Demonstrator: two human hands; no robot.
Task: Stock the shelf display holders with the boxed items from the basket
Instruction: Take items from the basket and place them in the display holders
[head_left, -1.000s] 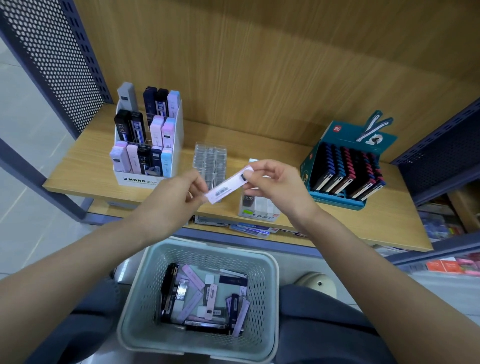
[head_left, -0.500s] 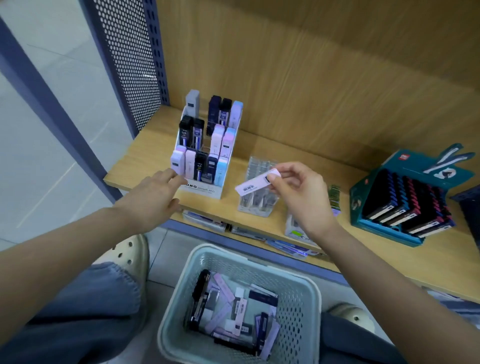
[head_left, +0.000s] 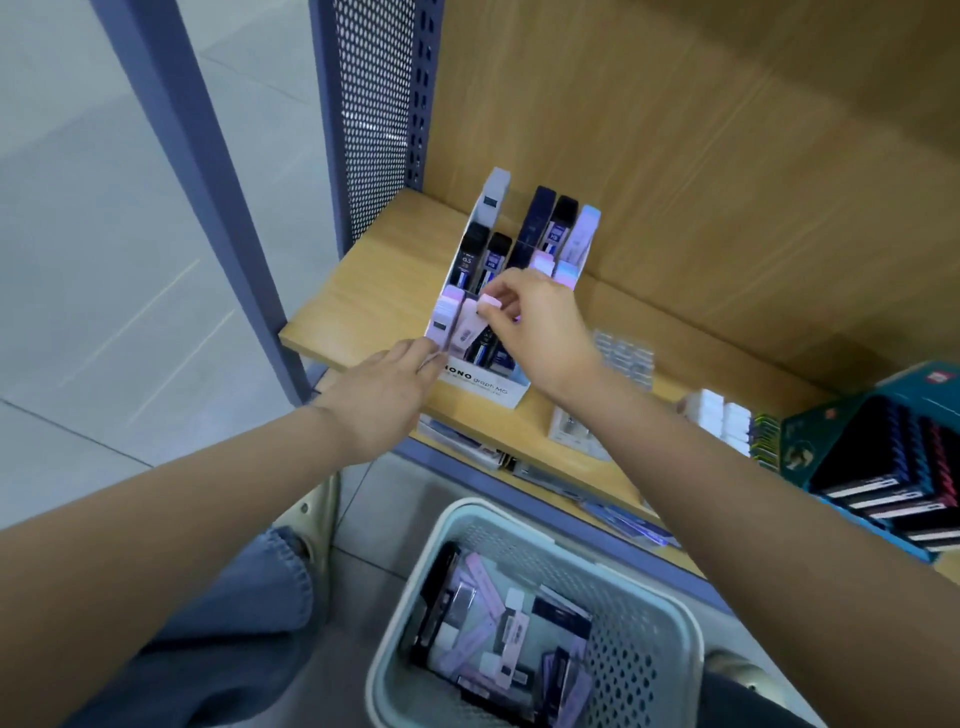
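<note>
Located in the near row of the white display holder (head_left: 483, 383), at the left end of the shelf (head_left: 358, 317): 1 pink box (head_left: 488, 303), upright with a slight tilt, lower end down among its neighbours. Pinched at the top end by the fingers (head_left: 508, 300) of the right hand (head_left: 540, 332) in a narrow grip. Holder touched at its near-left corner by the left hand (head_left: 384, 395), fingers straight against the cardboard and gripping nothing.

Judged light and stiff: thin card, smooth faces, likely slippery under a loose pinch and easily dented at the corners. Best taken by the short top end or the 2 narrow edges, leaving the long faces free to slide between neighbours.

Noted around: more boxed items (head_left: 498, 639) lying loose in the pale basket (head_left: 467, 512) on the near side; a clear holder (head_left: 623, 356) just right of the white one; small white boxes (head_left: 717, 415) and a teal display carton (head_left: 810, 441) further right; at the far left, a perforated panel (head_left: 374, 104).

Possible obstruction — closely packed boxes either side in the near row, and the taller rows behind, close to the knuckles.
</note>
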